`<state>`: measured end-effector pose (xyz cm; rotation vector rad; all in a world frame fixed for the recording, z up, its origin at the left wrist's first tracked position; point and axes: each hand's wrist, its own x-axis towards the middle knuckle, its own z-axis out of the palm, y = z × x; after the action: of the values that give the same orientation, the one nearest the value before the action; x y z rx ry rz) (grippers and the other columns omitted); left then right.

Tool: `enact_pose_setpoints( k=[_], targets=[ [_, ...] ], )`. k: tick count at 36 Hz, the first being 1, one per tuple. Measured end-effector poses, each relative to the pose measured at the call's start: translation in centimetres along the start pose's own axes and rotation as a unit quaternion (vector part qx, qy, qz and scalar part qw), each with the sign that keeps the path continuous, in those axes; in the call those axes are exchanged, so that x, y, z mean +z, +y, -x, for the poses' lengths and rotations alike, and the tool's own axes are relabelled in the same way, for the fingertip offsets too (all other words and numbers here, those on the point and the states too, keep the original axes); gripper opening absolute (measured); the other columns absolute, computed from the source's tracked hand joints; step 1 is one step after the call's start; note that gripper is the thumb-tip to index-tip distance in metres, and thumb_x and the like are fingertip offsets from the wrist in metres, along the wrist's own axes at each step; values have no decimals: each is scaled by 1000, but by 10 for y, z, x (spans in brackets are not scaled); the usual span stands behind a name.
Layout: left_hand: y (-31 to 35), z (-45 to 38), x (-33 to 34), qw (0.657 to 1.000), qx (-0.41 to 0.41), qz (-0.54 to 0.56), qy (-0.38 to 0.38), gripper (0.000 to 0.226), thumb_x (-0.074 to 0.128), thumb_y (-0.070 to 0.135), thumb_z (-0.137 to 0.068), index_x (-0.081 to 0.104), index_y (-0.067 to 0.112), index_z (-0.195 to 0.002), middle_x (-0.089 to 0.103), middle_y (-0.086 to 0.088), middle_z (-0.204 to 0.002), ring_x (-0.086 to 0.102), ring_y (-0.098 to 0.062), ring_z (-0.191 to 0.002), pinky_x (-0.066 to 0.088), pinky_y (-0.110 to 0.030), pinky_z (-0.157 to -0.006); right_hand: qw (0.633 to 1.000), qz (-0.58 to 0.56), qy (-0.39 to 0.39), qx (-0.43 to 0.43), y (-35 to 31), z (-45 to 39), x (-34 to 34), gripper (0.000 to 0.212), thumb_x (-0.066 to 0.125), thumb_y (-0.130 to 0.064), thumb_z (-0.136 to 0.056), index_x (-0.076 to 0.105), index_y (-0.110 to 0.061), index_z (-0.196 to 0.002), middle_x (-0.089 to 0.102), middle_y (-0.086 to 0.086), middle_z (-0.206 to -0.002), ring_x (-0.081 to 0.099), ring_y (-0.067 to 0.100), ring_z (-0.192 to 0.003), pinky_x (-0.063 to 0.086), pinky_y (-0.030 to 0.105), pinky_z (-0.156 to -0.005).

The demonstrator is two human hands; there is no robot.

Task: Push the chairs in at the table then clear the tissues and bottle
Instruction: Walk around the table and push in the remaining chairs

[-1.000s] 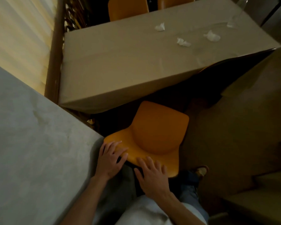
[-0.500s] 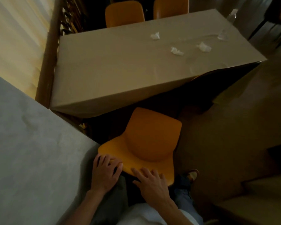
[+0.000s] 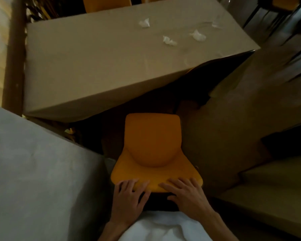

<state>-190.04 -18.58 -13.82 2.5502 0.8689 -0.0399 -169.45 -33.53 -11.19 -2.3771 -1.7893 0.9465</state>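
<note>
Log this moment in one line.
orange chair: outside table | left hand: grips backrest | right hand: grips backrest | tissues: on table

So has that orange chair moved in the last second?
Yes. The orange chair has swung round anticlockwise against the table; its seat front now lies closer to parallel with the table's near edge.

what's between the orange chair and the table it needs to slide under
Nothing visible. The gap between the orange chair and the table edge is dark floor with no object showing.
</note>
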Motion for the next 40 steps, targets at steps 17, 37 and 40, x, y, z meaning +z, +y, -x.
enact_pose_setpoints(
  k=[17,37,40],
  targets=[
    [-11,-6,-8,998,-44,9,37,57,46,82,-82,69,38,-110,67,12,-115,58,-13,-111,38,-40,-99,963,-97,204,146,-11,5,40,45,44,-74,-90,58,-47,-123,54,-17,-118,47,14,-113,33,48,-101],
    [9,-42,0,995,-77,-9,57,59,43,82,-84,70,37,-110,68,13,-113,59,-11,-105,39,-41,-94,983,-40,141,111,31,-24,-3,55,21,-81,-90,52,-51,-125,48,-12,-114,41,15,-114,24,42,-97],
    [11,-54,-1,994,-83,-11,68,59,43,82,-84,69,36,-109,68,13,-111,60,-11,-102,39,-42,-93,985,-37,140,98,40,-34,-12,55,22,-80,-90,52,-50,-125,49,-11,-114,40,16,-113,25,44,-97]
  ],
)
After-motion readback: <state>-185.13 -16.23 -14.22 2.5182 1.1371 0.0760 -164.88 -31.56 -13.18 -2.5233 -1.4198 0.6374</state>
